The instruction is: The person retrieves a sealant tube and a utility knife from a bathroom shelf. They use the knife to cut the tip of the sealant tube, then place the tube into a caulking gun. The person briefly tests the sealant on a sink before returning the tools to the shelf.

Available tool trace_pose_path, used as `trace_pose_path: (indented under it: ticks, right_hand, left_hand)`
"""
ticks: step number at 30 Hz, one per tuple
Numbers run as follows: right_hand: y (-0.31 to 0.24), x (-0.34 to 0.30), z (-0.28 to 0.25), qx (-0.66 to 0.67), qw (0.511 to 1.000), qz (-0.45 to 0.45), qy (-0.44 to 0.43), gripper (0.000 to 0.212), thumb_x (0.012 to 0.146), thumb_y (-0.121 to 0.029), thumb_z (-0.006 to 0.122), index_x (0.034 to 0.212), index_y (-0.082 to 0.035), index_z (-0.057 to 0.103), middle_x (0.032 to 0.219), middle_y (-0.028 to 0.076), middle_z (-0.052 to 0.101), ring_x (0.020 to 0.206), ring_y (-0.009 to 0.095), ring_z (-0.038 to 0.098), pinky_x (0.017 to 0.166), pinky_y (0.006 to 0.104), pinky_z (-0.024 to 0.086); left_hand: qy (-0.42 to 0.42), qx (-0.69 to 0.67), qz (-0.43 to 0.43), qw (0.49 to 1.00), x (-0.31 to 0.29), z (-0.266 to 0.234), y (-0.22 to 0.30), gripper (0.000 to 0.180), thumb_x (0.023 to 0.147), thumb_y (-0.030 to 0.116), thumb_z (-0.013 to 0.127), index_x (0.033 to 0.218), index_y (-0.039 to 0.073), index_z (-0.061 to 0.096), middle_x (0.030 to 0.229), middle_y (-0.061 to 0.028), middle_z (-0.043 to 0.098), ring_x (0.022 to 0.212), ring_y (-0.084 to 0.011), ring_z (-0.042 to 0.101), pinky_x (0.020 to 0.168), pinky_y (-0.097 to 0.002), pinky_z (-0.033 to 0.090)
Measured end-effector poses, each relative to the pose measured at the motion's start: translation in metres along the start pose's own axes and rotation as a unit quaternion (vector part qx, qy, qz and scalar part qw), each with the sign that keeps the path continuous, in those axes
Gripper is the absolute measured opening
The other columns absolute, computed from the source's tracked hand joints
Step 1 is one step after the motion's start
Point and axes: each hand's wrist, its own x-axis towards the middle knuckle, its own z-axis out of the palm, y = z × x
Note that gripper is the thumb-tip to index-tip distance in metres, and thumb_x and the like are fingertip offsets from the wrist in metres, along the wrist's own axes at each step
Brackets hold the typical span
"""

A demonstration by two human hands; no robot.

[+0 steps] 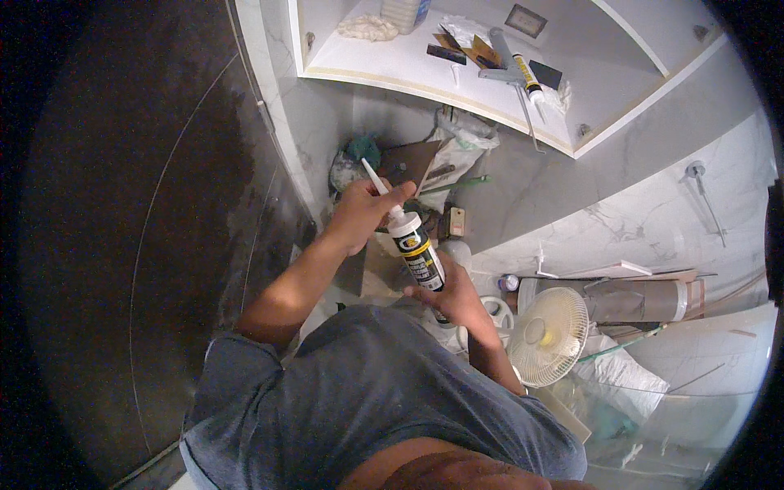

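Note:
A sealant cartridge (418, 258), white with a black and yellow label, is held tilted in front of my body. My right hand (459, 296) wraps round its lower body. At the top, the fingers of my left hand (359, 214) close on the base of the long white nozzle (373, 175), whose tip points up and to the left. A caulking gun (508, 75) with another cartridge (527, 77) in it lies on the white cabinet shelf (359, 61) ahead, its rod sticking out past the front edge.
On the shelf are crumpled cloth (369, 28), a plastic jug (403, 13) and small black and brown pieces. Bags and clutter crowd the floor below. A standing fan (549, 336) is close on my right, before a glass panel; a dark wall panel (139, 245) rises at left.

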Motion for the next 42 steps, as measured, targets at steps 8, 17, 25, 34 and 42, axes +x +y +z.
trace_pose_path:
  ticks: [8,17,25,34,42]
  right_hand:
    - [0.005,-0.002,-0.002,0.117,0.993,0.02,-0.014,0.049,0.078,-0.015,0.086,0.114,0.0,0.057,0.081,0.004,0.064,0.068,0.011,0.061,0.063,0.0295,0.051]
    - [0.01,-0.005,-0.011,0.156,0.984,0.088,-0.022,0.058,0.081,-0.02,0.086,0.126,0.0,0.056,0.105,0.005,0.069,0.09,0.014,0.063,0.083,0.0313,0.052]
    - [0.024,-0.012,-0.007,0.174,0.982,0.078,-0.004,0.054,0.082,-0.019,0.084,0.125,-0.001,0.057,0.104,0.005,0.069,0.093,0.014,0.063,0.085,0.0314,0.051]
    - [0.023,-0.02,-0.008,0.179,0.977,0.113,0.008,0.058,0.082,-0.022,0.084,0.129,-0.003,0.056,0.104,0.004,0.068,0.092,0.014,0.062,0.085,0.0318,0.051]
    - [0.026,-0.018,0.004,0.156,0.986,0.064,0.002,0.048,0.082,-0.02,0.084,0.117,-0.001,0.055,0.088,0.004,0.064,0.075,0.013,0.063,0.068,0.03,0.052]
  left_hand:
    - [-0.136,-0.385,-0.179,0.895,0.009,-0.02,0.016,0.055,0.092,0.058,0.065,0.06,0.02,0.043,0.055,0.0076,0.035,0.046,-0.004,0.032,0.043,-0.0221,0.027]
    - [-0.084,-0.234,-0.093,0.964,-0.006,-0.001,0.027,0.05,0.098,0.051,0.062,0.066,0.013,0.053,0.057,0.0061,0.04,0.049,-0.0046,0.036,0.047,-0.0228,0.031]
    - [-0.02,0.151,0.176,0.972,-0.008,0.015,0.01,0.041,0.102,0.038,0.06,0.075,0.007,0.058,0.062,0.0013,0.052,0.058,-0.0076,0.046,0.053,-0.0279,0.035]
    - [-0.057,0.103,0.221,0.968,-0.013,0.009,0.005,0.031,0.107,0.035,0.051,0.111,0.006,0.06,0.082,-0.0012,0.056,0.072,-0.0081,0.049,0.062,-0.0272,0.041]
    - [-0.037,0.2,0.19,0.96,-0.037,0.007,0.032,0.034,0.108,0.035,0.049,0.129,0.011,0.06,0.09,0.0018,0.057,0.07,-0.0066,0.044,0.064,-0.0238,0.039]
